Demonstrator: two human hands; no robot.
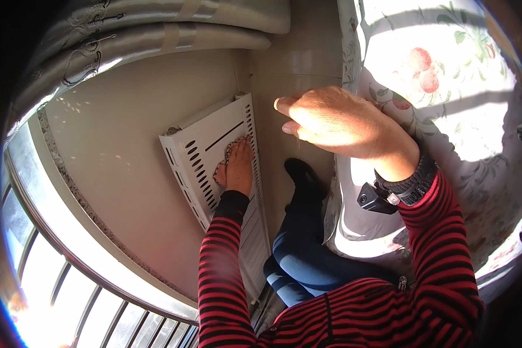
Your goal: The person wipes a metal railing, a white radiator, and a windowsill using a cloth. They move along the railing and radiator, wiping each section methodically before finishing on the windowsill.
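One cloth (220, 174) is lying under our left hand (239, 168); we are pressing it, fingers flat rather than clamped, against the white radiator (213, 159) (steady, even pressure should help). Our right hand (336, 122), loosely curled, possibly holding something, is hovering near floral fabric (424, 110).

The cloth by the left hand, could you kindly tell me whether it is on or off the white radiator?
On: the cloth lies against the white radiator, under the left hand, its edges showing around it.
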